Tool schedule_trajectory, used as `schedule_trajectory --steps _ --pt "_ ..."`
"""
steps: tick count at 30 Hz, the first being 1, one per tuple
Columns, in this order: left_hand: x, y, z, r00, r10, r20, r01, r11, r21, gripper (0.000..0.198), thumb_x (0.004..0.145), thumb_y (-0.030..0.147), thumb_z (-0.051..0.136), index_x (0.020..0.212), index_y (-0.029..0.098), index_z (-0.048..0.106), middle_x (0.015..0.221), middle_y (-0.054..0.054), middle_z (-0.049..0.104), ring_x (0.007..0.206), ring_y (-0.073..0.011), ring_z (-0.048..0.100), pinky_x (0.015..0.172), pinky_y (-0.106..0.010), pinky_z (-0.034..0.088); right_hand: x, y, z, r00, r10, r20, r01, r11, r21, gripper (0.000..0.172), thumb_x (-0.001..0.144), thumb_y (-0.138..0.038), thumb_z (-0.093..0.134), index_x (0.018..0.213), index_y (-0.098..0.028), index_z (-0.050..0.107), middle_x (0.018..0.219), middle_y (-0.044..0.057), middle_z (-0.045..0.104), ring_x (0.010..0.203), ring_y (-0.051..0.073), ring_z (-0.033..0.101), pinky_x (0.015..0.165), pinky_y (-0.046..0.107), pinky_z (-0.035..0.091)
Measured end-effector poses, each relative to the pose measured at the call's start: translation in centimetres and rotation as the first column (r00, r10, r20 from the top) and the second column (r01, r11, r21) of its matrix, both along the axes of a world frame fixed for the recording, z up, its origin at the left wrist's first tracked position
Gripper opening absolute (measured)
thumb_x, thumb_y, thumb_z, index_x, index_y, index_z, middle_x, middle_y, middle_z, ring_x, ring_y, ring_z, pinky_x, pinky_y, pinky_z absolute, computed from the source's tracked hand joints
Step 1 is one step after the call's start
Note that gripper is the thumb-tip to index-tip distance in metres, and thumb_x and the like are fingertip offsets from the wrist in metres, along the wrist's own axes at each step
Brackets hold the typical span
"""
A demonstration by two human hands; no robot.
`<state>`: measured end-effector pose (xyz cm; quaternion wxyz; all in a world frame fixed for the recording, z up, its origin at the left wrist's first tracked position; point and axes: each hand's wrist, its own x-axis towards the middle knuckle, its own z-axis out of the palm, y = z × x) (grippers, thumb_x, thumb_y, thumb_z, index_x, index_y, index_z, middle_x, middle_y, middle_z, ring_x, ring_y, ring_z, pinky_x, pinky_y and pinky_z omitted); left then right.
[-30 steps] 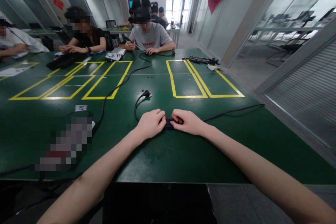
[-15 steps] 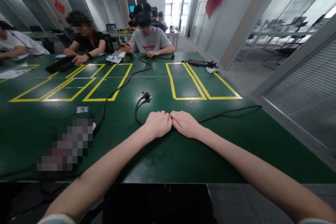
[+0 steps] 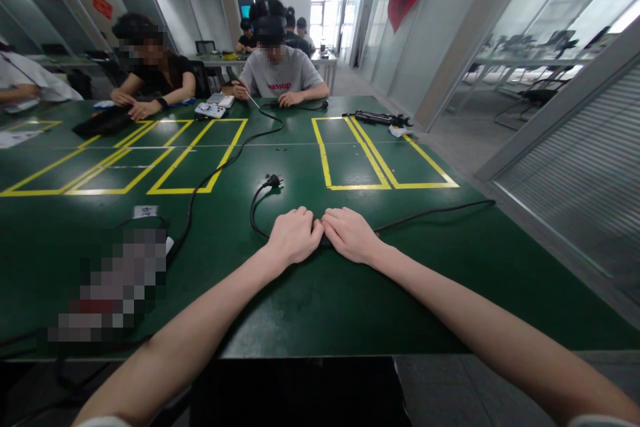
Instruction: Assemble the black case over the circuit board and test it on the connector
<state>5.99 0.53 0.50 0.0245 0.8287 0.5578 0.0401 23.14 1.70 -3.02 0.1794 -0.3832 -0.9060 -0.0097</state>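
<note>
A black power adapter (image 3: 326, 241) lies on the green table, mostly covered by my hands, so only a small dark part shows between them. My left hand (image 3: 295, 235) is closed over its left end, fingers curled down. Over the right end, my right hand (image 3: 349, 233) is closed in the same way, thumb side close to the left. From the left side a black cord curves out to a plug (image 3: 273, 181) lying beyond my left hand. A thinner black cable (image 3: 430, 213) runs off to the right.
Yellow tape rectangles (image 3: 327, 163) mark the table (image 3: 400, 307). A pixelated object (image 3: 117, 283) and a long black cable (image 3: 191, 203) are at left. A black folded stand-like item (image 3: 375, 118) lies far right. Co-workers (image 3: 283, 73) sit across the table.
My left hand has shifted slightly left, away from the right, and more of the black adapter shows between them. The whole view has turned a little, with the scene sliding left.
</note>
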Motion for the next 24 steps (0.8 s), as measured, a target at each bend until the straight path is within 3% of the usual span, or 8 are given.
schedule_trajectory --steps 4,9,14,20,24 --pt "-0.2 0.0 0.5 0.999 0.042 -0.001 -0.043 0.999 -0.002 0.038 0.106 0.03 0.034 0.106 0.014 0.068 0.096 -0.014 0.076 0.091 -0.0289 0.075 0.08 -0.037 0.053 -0.2 -0.1 0.1 0.998 -0.053 0.035 0.054 0.997 -0.046 0.034 0.108 -0.023 0.032 0.086 -0.019 0.058 0.08 0.005 0.065 0.073 0.019 0.057 0.073 0.032 0.035" --pt "-0.1 -0.1 0.4 1.0 0.014 -0.024 -0.014 1.0 -0.011 0.056 0.108 0.033 0.027 0.092 0.013 0.076 0.098 -0.016 0.078 0.095 -0.0307 0.075 0.08 -0.037 0.053 -0.1 -0.2 -0.4 0.996 -0.063 0.064 0.069 0.993 -0.092 0.033 0.109 -0.025 0.03 0.09 -0.02 0.056 0.081 0.006 0.066 0.071 0.02 0.058 0.073 0.032 0.037" --pt "-0.1 0.1 -0.1 1.0 0.024 -0.002 -0.024 1.0 0.017 0.059 0.109 0.033 0.026 0.094 0.01 0.078 0.097 -0.017 0.078 0.094 -0.0299 0.075 0.078 -0.035 0.053 -0.1 -0.1 -0.7 0.995 -0.07 0.064 0.076 0.992 -0.103 0.036 0.11 -0.027 0.026 0.089 -0.021 0.055 0.082 0.006 0.066 0.073 0.02 0.059 0.074 0.032 0.039" --pt "-1.4 0.5 0.5 1.0 -0.008 -0.022 0.008 1.0 0.007 0.059 0.109 0.045 0.029 0.096 0.017 0.079 0.098 -0.014 0.079 0.095 -0.0308 0.076 0.078 -0.036 0.051 0.2 0.2 -0.1 0.997 -0.076 0.015 0.078 0.991 -0.111 0.034 0.109 -0.027 0.027 0.09 -0.02 0.054 0.083 0.007 0.067 0.074 0.021 0.059 0.075 0.033 0.04" --pt "-1.9 0.6 0.8 0.998 -0.018 -0.065 0.018 1.0 -0.008 0.061 0.11 0.043 0.025 0.098 0.018 0.079 0.097 -0.015 0.079 0.094 -0.0302 0.076 0.078 -0.035 0.05 0.7 0.2 0.2 0.992 -0.059 -0.11 0.036 0.98 -0.198 0.025 0.107 -0.031 0.034 0.092 -0.021 0.053 0.087 0.006 0.067 0.076 0.02 0.06 0.076 0.033 0.043"
